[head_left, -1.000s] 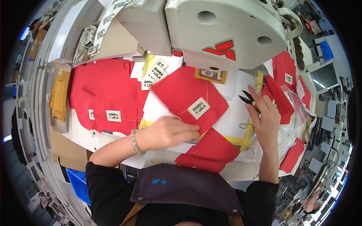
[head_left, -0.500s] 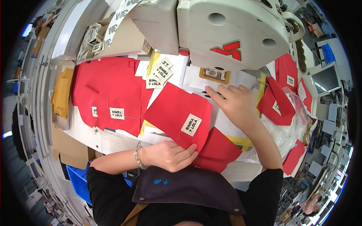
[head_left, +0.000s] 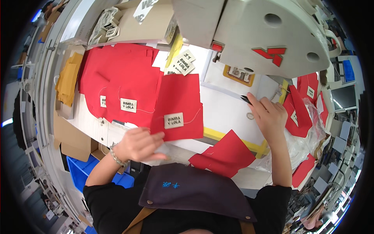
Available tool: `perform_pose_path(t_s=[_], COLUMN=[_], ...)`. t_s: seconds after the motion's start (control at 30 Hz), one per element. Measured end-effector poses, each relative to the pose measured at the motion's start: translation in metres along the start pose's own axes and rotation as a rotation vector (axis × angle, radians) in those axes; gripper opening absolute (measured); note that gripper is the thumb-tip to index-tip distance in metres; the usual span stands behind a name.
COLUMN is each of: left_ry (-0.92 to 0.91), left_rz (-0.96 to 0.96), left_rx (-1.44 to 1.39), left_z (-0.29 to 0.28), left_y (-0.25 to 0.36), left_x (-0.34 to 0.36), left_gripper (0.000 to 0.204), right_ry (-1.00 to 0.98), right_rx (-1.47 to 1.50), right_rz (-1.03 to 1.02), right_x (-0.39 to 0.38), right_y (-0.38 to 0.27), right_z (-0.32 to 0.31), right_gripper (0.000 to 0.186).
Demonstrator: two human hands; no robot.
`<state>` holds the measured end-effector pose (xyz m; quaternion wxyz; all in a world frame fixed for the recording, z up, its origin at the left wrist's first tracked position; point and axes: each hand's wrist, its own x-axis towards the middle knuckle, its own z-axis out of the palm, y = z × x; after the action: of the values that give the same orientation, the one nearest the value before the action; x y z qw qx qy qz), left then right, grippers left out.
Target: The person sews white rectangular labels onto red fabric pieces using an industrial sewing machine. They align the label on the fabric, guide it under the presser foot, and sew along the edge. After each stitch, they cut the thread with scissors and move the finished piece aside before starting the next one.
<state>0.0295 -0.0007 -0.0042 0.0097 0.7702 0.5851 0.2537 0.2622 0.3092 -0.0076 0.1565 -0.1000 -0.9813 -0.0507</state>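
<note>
My left hand (head_left: 142, 145) is at the lower left edge of a red fabric piece (head_left: 181, 93), thumb held apart from the fingers. That piece bears a white label (head_left: 173, 120) with dark print, and a loose thread trails from it. It partly overlaps a pile of red fabric pieces (head_left: 136, 78) at the left. My right hand (head_left: 269, 115) is closed on a small tool (head_left: 246, 100) with dark pointed tips; the rest of it is hidden in the fingers. This hand hovers over the white work surface, in front of the sewing machine (head_left: 272, 39).
Loose labels (head_left: 183, 63) lie beyond the fabric. Another red piece (head_left: 226, 154) rests near my apron. Finished-looking red pieces (head_left: 300, 111) and clear plastic (head_left: 300, 150) are at the right. Yellow pieces (head_left: 69, 80), a cardboard box (head_left: 150, 25) and a blue bin (head_left: 80, 171) stand left.
The labelled red piece has moved left and turned straighter, onto the pile's edge. My left hand has moved left and loosened. The right hand has shifted right, tool tips still showing.
</note>
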Motion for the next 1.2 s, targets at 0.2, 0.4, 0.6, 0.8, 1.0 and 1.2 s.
perform_pose_path(t_s=[0.2,0.4,0.6,0.8,1.0,1.2], left_ry=[0.191,0.209,-0.058,-0.177,0.052,0.171], left_rz=[-0.422,-0.553,-0.2,-0.336,-0.452,-0.897], left_rx=[0.071,0.366,0.039,-0.114,-0.312,-1.283], left_z=[-0.003,-0.01,0.008,0.033,0.038,0.051], left_y=[-0.022,-0.021,0.011,0.042,0.056,0.073], left_x=[-0.038,-0.037,-0.062,-0.072,-0.065,0.025], left_gripper=[0.013,0.021,0.027,0.029,0.024,0.019], right_ry=[-0.056,-0.051,-0.006,-0.002,0.005,-0.302], right_rx=[0.091,0.073,0.08,0.147,0.119,1.57], right_rz=[0.085,0.157,0.249,0.259,0.259,0.462], right_x=[-0.023,-0.045,-0.06,-0.062,-0.052,-0.033], right_y=[-0.005,-0.007,-0.004,-0.005,-0.019,-0.108], right_z=[-0.005,-0.001,-0.002,-0.006,-0.013,-0.034], right_gripper=[0.042,0.045,0.045,0.042,0.041,0.035])
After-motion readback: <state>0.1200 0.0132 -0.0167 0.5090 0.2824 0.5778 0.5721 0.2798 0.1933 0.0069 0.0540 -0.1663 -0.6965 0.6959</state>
